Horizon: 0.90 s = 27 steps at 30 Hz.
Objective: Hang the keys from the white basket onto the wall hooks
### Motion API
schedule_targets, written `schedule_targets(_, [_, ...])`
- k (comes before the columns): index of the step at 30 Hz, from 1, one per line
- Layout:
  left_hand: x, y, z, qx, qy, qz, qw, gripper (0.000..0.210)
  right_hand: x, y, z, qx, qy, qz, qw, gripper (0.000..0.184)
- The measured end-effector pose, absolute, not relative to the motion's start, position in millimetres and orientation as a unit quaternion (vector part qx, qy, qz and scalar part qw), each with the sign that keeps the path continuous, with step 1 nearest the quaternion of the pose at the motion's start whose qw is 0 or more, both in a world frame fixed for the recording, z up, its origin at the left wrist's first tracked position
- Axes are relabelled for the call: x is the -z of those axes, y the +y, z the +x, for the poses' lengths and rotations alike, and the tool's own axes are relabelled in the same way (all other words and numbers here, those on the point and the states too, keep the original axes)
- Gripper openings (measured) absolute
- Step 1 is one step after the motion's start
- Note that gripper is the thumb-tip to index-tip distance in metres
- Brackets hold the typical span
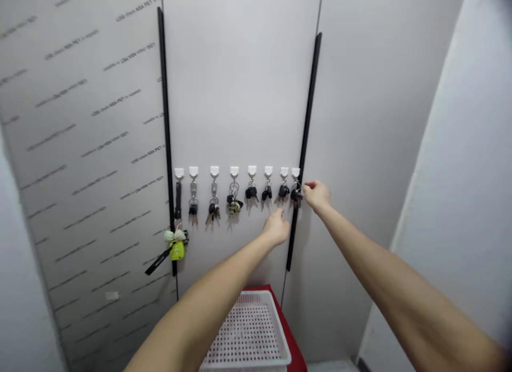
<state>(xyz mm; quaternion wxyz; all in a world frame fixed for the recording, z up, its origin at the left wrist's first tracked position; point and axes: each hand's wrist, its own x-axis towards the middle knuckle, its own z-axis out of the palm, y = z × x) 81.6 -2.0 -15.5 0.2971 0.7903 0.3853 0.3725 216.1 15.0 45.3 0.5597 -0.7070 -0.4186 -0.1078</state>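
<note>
Several bunches of keys hang in a row from white hooks on a pale panel. My right hand (318, 196) is beside the rightmost bunch of keys (296, 194), its fingertips pinched together close to the ring. Whether they touch it, or hold anything small, I cannot make out. Below the neighbouring bunch of keys (284, 191), my left hand (277, 228) points up with its index finger out and slightly apart from the thumb. Nothing shows in it. The rightmost hook (295, 172) sits by a black strip handle (310, 110).
At the far left hook hangs a dark strap (178, 198) with a yellow-green fob (176, 250). A white perforated basket (286, 345) rests on a red surface (296, 353) below my left arm. Another black strip (164, 94) runs down the left panel edge. White walls flank both sides.
</note>
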Motion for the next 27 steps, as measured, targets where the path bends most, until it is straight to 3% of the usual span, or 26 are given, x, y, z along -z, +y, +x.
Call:
schedule_targets(3, [55.8,-6.1,49.7,-0.388,0.393,0.752,0.361,0.041,-14.4,-5.8,198.2,0.12,-0.455,-0.666,0.578,0.021])
schedule_targets(5, [83.3,-11.2,23.8,-0.394,0.42,0.708,0.409,0.041,23.1,-19.6,176.8,0.001,-0.528,-0.641,0.558,0.021])
schedule_targets(8, [105.5,-23.2,-16.9,-0.424,0.435,0.656,0.446,0.046,79.9,-38.6,133.1,-0.255,-0.623,-0.602,0.43,0.025])
schedule_targets(10, [101.0,-33.6,-42.2,-0.467,0.403,0.642,0.456,0.057,96.8,-50.0,101.3,-0.322,-0.659,-0.564,0.38,0.038])
schedule_targets(13, [69.5,-51.0,-73.3,-0.541,0.316,0.635,0.452,0.072,76.7,-66.1,59.8,-0.302,-0.681,-0.499,0.444,0.062])
schedule_targets(16, [28.6,-68.7,-94.6,-0.59,0.217,0.646,0.434,0.077,30.4,-82.1,31.7,-0.239,-0.682,-0.371,0.583,0.069])
schedule_targets(18, [7.8,-78.1,-102.8,-0.603,0.175,0.652,0.426,0.078,7.4,-91.1,19.7,-0.216,-0.677,-0.316,0.628,0.07])
schedule_targets(27, [-2.2,-79.1,-105.5,-0.603,0.145,0.659,0.426,0.076,4.1,-90.9,2.9,-0.237,-0.685,-0.289,0.625,0.07])
